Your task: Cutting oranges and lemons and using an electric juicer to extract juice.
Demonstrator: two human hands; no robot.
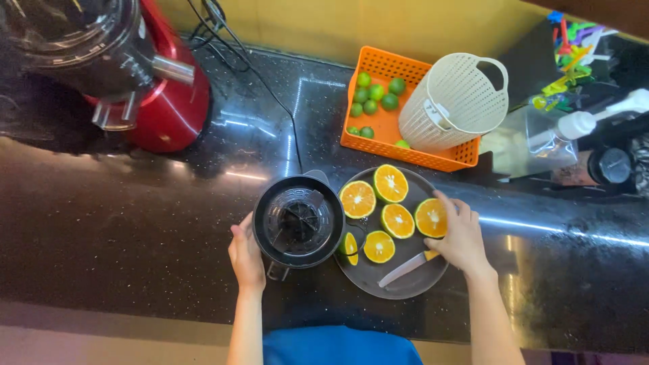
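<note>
My left hand [246, 257] grips the left side of a black citrus juicer [298, 222] standing on the dark counter. My right hand [460, 236] closes on an orange half [430, 217] at the right edge of a grey round plate [405, 287]. Several more cut orange halves lie face up on the plate, among them one [357, 199] beside the juicer and one [390, 183] at the back. A knife [405, 270] with a pale blade rests on the plate just below my right hand.
An orange plastic basket [389, 125] holding several small green limes sits behind the plate, with a cream perforated basket [454, 101] tipped inside it. A red and black appliance [128, 67] stands at the back left, its cable running across the counter. Bottles and clutter fill the right.
</note>
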